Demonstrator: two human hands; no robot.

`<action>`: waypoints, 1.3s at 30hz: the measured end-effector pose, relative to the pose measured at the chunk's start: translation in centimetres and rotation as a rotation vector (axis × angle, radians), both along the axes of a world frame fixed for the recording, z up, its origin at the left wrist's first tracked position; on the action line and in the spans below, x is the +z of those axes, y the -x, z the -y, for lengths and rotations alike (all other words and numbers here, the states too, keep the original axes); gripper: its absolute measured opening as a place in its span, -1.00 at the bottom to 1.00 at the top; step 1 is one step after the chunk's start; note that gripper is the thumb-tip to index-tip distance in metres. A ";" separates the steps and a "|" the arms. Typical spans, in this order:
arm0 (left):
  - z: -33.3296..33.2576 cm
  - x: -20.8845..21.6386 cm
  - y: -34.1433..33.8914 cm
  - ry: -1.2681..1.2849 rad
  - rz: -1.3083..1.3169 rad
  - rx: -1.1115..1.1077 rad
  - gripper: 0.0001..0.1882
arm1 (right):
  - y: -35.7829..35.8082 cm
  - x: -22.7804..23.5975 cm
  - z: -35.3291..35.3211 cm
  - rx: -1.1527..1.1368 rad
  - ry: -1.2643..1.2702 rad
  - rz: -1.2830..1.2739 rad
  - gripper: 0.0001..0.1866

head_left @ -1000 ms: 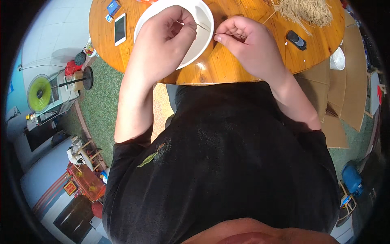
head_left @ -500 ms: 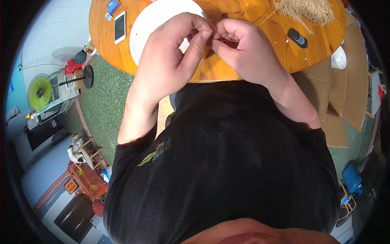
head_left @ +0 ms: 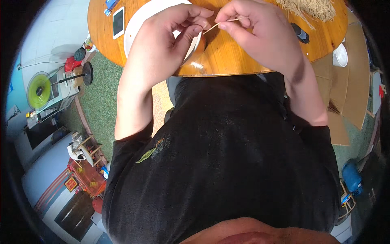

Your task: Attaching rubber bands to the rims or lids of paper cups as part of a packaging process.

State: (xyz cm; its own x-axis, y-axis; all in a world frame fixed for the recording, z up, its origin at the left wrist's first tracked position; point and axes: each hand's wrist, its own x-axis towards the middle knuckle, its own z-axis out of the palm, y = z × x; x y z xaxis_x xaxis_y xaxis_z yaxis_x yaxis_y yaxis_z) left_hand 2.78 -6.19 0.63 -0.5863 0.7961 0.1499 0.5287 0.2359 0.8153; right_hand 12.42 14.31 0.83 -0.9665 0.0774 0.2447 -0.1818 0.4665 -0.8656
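Observation:
A thin tan cord [head_left: 211,29] stretches between my two hands above the near edge of the table. The right hand [head_left: 260,30] pinches it between thumb and forefinger, and a short piece shows past the fingers. My left hand [head_left: 164,42] is curled over the white plate [head_left: 131,32], with its thumb and fingertips drawn together at the cord's lower end. Exactly how those left fingertips hold it is partly hidden. Beyond my right hand lies a fringed bundle of similar beige cord [head_left: 315,9].
On the round wooden table [head_left: 231,57] are a white phone [head_left: 118,22] at left and a small dark oval object [head_left: 300,33] at right. Cardboard sheets [head_left: 353,81] and a white bowl [head_left: 340,55] lie to the right. A green fan [head_left: 39,90] stands at far left.
My hands have moved apart, the right one shifting right, and more of the cord now shows between them. The view has shifted slightly, so the table sits higher.

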 end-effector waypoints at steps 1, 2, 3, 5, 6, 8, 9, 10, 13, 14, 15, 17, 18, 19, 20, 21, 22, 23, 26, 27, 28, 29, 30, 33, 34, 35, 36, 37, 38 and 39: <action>0.1 0.0 0.0 0.001 0.000 0.003 -0.80 | 0.1 0.0 -0.1 0.003 0.001 0.000 -0.89; 0.1 0.1 0.1 -0.002 -0.016 -0.014 -0.80 | 0.2 0.0 -0.3 0.012 -0.098 -0.099 -0.89; 0.1 0.3 0.1 -0.006 -0.032 -0.031 -0.81 | 0.5 -0.2 -0.5 0.021 -0.197 -0.198 -0.89; 0.2 0.7 -0.1 0.038 -0.005 -0.001 -0.81 | 2.3 -2.2 -0.4 0.081 -0.056 -0.470 -0.90; 0.2 0.8 -0.2 0.083 0.021 0.027 -0.80 | 2.8 -2.8 -0.3 0.139 0.089 -0.740 -0.91; 0.3 0.6 -0.3 0.077 0.016 0.046 -0.84 | 1.6 -0.9 -0.5 0.107 -0.094 -0.543 -0.92; 0.3 0.6 -0.4 0.071 0.009 0.057 -0.88 | 1.2 0.4 -0.4 0.067 -0.278 -0.346 -0.92; 0.3 1.0 -0.4 0.070 0.011 0.059 -0.88 | 1.4 0.4 -0.4 0.070 -0.278 -0.344 -0.92; -0.5 2.7 -0.4 0.137 0.127 0.114 -0.57 | 2.5 -0.7 -0.7 0.074 -0.314 -0.441 -0.94; -0.8 2.8 -0.6 0.104 0.175 0.130 -0.63 | 3.7 -1.6 -0.4 0.135 -0.129 -0.617 -0.94; -1.0 2.9 -0.8 0.070 0.222 0.145 -0.69 | 4.3 -2.1 -0.3 0.195 0.061 -0.789 -0.94; -1.0 -1.1 1.0 -0.316 0.278 -0.116 -0.67 | 3.1 -0.3 -0.5 0.172 -0.125 -0.680 -0.92; -1.2 -2.3 1.8 -0.701 0.323 -0.401 -0.66 | 2.5 0.6 -0.4 0.130 -0.318 -0.566 -0.90; -0.9 -2.9 2.1 -0.702 0.324 -0.397 -0.66 | 2.6 0.4 0.1 0.134 -0.318 -0.564 -0.90; -1.0 -2.7 2.1 -0.700 0.352 -0.391 -0.65 | 2.6 0.3 0.7 -0.036 -0.372 -0.690 -0.85; -1.1 -2.4 1.9 -0.699 0.380 -0.383 -0.65 | 2.5 0.0 1.2 -0.207 -0.425 -0.812 -0.80; -0.8 -1.7 1.4 -0.699 0.380 -0.380 -0.65 | 2.0 -0.5 1.6 -0.205 -0.424 -0.811 -0.80; -0.9 0.6 0.3 -0.384 0.387 -0.073 -0.65 | 1.2 -1.4 1.9 -0.297 -0.418 -0.735 -0.76; -0.9 2.1 -0.3 -0.085 0.422 0.259 -0.66 | -1.1 -2.5 3.9 -0.358 -0.183 -0.543 -0.74; -0.9 2.0 -0.3 -0.105 0.471 0.273 -0.67 | -1.6 -2.6 4.5 -0.340 -0.084 -0.517 -0.76; -0.8 1.9 -0.2 -0.102 0.472 0.271 -0.67 | -1.7 -2.8 5.0 -0.320 0.030 -0.489 -0.79; -0.8 1.8 0.0 -0.122 0.477 0.256 -0.68 | -1.6 -3.0 5.3 -0.322 0.031 -0.487 -0.79; -0.7 1.7 0.0 -0.142 0.483 0.239 -0.69 | -1.5 -3.1 5.5 -0.317 0.017 -0.491 -0.79; -0.8 1.7 -0.1 -0.113 0.447 0.270 -0.71 | -0.9 -3.9 5.5 -0.323 0.030 -0.500 -0.78; -0.9 1.6 -0.1 -0.113 0.447 0.266 -0.71 | -0.8 -4.1 5.4 -0.318 0.013 -0.501 -0.78; -0.8 1.5 -0.1 -0.140 0.452 0.254 -0.72 | -0.7 -4.1 5.4 -0.308 0.001 -0.504 -0.78; -0.6 1.4 -0.1 -0.168 0.458 0.242 -0.72 | -0.7 -4.1 5.5 -0.306 0.002 -0.505 -0.78; -0.6 0.2 0.5 -0.167 0.456 0.245 -0.72 | -0.6 -4.1 5.6 -0.317 -0.001 -0.506 -0.78; -1.1 -0.9 1.1 -0.474 0.562 -0.039 -0.72 | -0.5 -4.1 5.7 -0.326 -0.005 -0.508 -0.79; -1.3 -1.6 1.4 -0.776 0.653 -0.331 -0.73 | -0.4 -4.2 5.9 -0.321 -0.004 -0.508 -0.79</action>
State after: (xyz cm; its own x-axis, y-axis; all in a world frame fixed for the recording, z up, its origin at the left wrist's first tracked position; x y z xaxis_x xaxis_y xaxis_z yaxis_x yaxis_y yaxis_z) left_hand 1.41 -4.92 -0.94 -0.5081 0.7522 0.4195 -0.1225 -0.5452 0.8293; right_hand 12.80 8.44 -3.33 -0.6568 0.3440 0.6711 -0.4221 0.5698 -0.7052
